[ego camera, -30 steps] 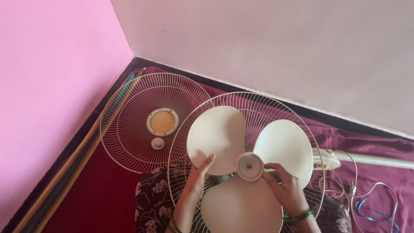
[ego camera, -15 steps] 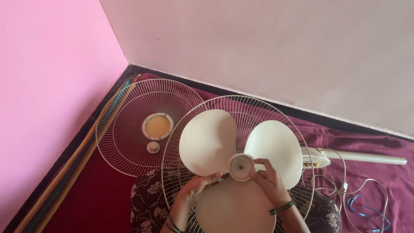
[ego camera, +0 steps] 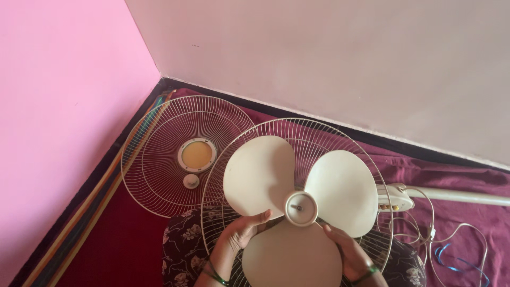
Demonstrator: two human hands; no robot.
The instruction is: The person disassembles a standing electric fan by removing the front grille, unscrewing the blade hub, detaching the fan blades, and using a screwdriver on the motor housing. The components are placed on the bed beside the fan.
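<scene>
Both forearms are reaching forward; the left hand (ego camera: 245,229) is curling its fingers (ego camera: 260,217) upward, the right hand (ego camera: 348,252) gripping, partly hidden.

We see a loose wire fan guard (ego camera: 159,159) lying on the maroon floor mat (ego camera: 122,250), in the corner where the pink wall (ego camera: 58,106) meets the pale wall (ego camera: 329,58). A small round cap (ego camera: 190,181) rests on that guard, just below its yellow centre disc (ego camera: 197,154).

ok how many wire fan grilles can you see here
2. One wire grille lies flat on the red cloth at left, near the pink wall, with a round centre cap. The other grille sits behind the three-blade fan that both hands hold. None seems hidden.
</scene>
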